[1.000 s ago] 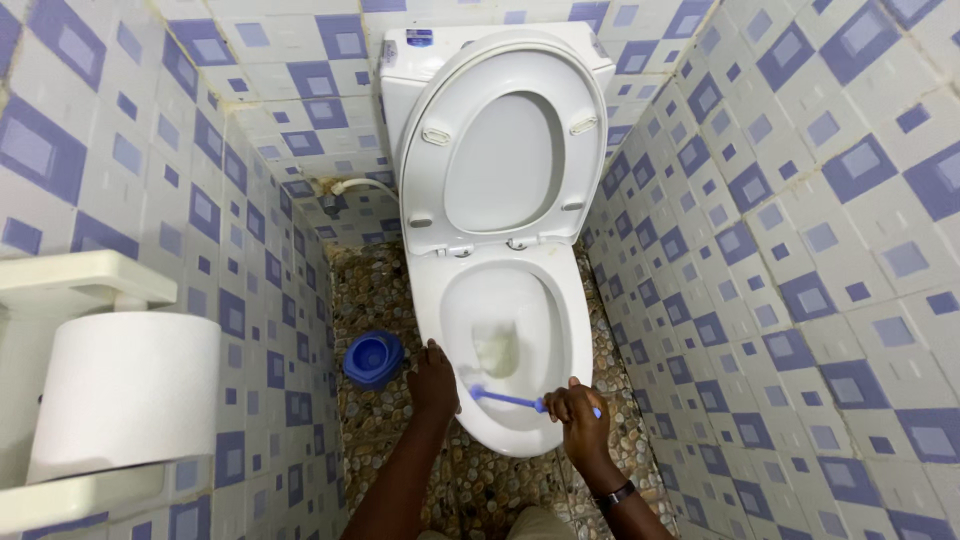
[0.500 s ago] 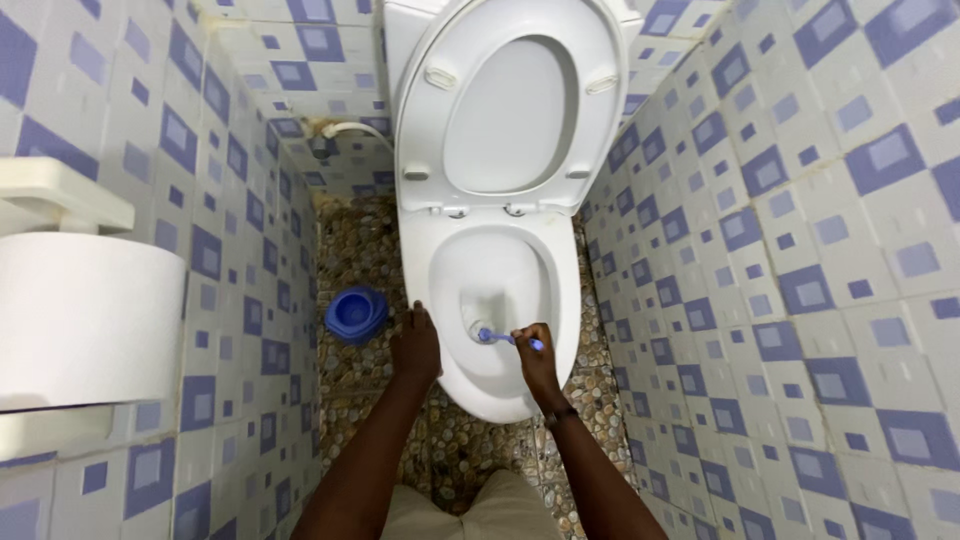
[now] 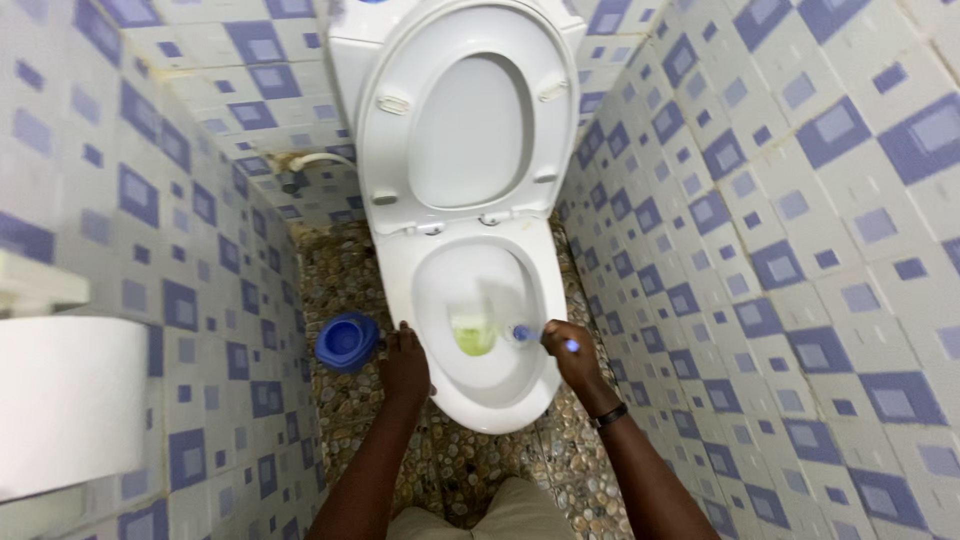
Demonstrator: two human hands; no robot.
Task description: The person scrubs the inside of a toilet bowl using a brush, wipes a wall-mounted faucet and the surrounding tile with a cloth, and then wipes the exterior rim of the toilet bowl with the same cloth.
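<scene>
A white toilet [image 3: 500,395] stands between tiled walls with its seat and lid [image 3: 470,120] raised. Yellow-green liquid lies at the bottom of the bowl. My right hand [image 3: 570,355] grips the blue handle of a toilet brush [image 3: 522,333], whose head reaches into the bowl from the right. A dark band circles that wrist. My left hand [image 3: 405,362] rests on the bowl's left rim, fingers spread.
A blue round brush holder [image 3: 347,340] sits on the pebble floor left of the toilet. Blue-and-white tiled walls close in on both sides. A large white paper roll [image 3: 65,400] hangs on the left wall. A hose runs behind the toilet.
My right hand with the brush has moved from the bowl's front rim up to its right side, the brush now pointing left into the bowl. The camera has leaned in closer.
</scene>
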